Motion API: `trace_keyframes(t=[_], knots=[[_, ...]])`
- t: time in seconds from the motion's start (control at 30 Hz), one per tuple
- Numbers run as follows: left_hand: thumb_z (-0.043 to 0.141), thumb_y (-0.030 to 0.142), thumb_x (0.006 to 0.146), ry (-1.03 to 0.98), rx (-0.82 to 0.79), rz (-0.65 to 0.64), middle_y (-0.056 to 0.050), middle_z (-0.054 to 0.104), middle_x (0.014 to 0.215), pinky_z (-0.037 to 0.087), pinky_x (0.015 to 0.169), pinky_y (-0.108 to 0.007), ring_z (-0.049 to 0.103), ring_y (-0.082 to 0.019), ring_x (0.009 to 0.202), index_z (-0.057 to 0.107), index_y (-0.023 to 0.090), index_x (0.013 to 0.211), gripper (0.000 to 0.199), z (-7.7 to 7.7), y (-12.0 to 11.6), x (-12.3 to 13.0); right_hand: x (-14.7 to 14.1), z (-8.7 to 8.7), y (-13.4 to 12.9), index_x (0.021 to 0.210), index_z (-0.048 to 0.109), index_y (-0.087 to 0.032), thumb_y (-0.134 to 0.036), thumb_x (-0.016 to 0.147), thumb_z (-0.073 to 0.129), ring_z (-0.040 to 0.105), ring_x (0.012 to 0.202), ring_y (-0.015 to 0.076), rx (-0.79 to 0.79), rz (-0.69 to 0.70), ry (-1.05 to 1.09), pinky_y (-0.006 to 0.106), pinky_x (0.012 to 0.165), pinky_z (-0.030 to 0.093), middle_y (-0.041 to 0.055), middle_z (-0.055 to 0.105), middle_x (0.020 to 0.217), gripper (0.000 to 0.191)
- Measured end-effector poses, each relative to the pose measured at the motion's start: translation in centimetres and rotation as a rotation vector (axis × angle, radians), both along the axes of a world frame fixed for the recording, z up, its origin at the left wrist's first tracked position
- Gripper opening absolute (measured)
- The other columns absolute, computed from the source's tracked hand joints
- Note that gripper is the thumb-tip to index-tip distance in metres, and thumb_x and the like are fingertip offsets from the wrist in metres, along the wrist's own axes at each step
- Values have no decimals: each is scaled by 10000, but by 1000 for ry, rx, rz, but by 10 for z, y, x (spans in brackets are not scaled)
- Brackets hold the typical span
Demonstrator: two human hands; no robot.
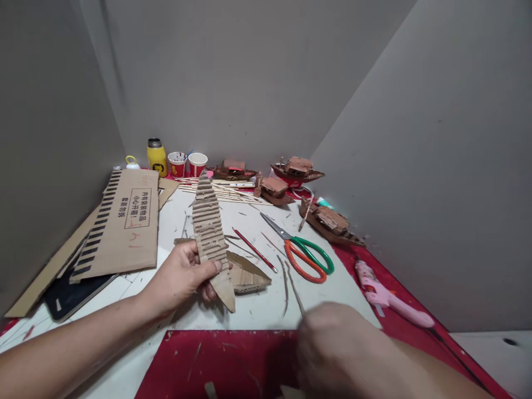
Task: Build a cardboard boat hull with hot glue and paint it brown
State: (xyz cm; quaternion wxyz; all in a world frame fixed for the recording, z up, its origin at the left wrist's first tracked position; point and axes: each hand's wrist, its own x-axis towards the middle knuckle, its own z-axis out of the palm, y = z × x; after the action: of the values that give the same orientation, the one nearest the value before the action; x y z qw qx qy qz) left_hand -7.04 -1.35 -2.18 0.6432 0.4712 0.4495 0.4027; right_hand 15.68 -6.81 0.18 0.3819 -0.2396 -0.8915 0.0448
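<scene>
My left hand (197,271) grips a leaf-shaped piece of corrugated cardboard (210,227), thumb on its ribbed face, the piece tilted upright. Behind it on the white sheet sits a small cardboard boat hull (249,274). My right hand (332,343) is low at the right, smeared by motion, its fingers not readable. A thin cardboard strip (294,285) reaches up to that hand; whether it is held I cannot tell. Scissors (297,246) with one green and one orange handle lie open beyond it. A red pencil (254,249) rests to their left.
Several brown model boats (332,221) stand along the back and right. A pink glue gun (390,299) lies at the right edge. Wooden sticks (224,191), paper cups (198,163) and a yellow bottle (157,158) are behind. A printed cardboard sheet (124,233) leans left.
</scene>
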Motion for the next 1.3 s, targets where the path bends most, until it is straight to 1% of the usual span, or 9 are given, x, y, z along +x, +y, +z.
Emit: trace_keyframes(t=[0.1,0.23,0.33,0.43,0.53,0.67,0.9,1.1,1.3], knots=[[700,355,739,34,26,-39,-3,653,623,486,434,-221,545,-93,408,598,129,846,270,0,-5,4,-15,-4,28,802,616,-249,-187,916,522,597,535,120,-56,-13,58,228,516,491,0,634,615,160],[623,309,783,105,97,-77,50,547,576,436,438,-200,494,-82,438,571,149,814,170,0,-14,9,-33,-19,58,809,585,-189,-244,873,605,528,489,88,-448,-129,171,188,454,432,-16,607,610,86],[554,240,811,225,248,-93,46,525,612,416,499,-199,483,-90,522,578,153,794,92,-2,-20,11,-37,-27,63,780,566,-180,-302,848,639,478,472,76,-592,-134,148,176,445,407,-34,552,578,157],[519,225,824,329,364,-99,13,566,669,426,573,-222,510,-121,614,579,153,773,107,-5,-25,10,-38,-27,59,755,531,-179,-278,849,615,460,469,71,-609,-102,137,167,448,393,-43,513,564,160],[507,243,835,378,387,-131,-3,585,684,429,590,-238,528,-141,633,571,158,777,122,-7,-28,9,-37,-25,57,723,499,-183,-196,835,575,446,471,66,-523,-72,109,164,455,376,-46,490,564,136],[531,221,810,426,377,-136,27,511,611,398,550,-226,468,-119,575,550,168,718,108,-8,-30,10,-36,-27,59,660,465,-191,-98,809,500,384,468,67,-287,-83,83,183,459,331,-55,429,548,179],[615,287,775,62,-7,-96,46,557,582,415,434,-198,479,-84,428,543,178,769,130,3,-24,13,-33,-24,60,755,554,-183,-120,857,509,460,459,74,-207,-147,119,178,470,386,-36,543,556,127],[614,265,797,11,0,-134,60,524,565,400,432,-175,451,-72,440,540,184,769,113,0,-23,14,-34,-28,56,963,586,-160,-146,891,580,674,652,149,70,-110,58,239,608,521,56,714,759,74],[528,265,860,205,135,-152,31,511,649,408,519,-211,461,-108,570,553,173,817,104,-8,-30,12,-34,-32,54,941,589,-125,-81,896,552,674,656,173,170,-83,-74,278,630,534,76,717,749,73]])
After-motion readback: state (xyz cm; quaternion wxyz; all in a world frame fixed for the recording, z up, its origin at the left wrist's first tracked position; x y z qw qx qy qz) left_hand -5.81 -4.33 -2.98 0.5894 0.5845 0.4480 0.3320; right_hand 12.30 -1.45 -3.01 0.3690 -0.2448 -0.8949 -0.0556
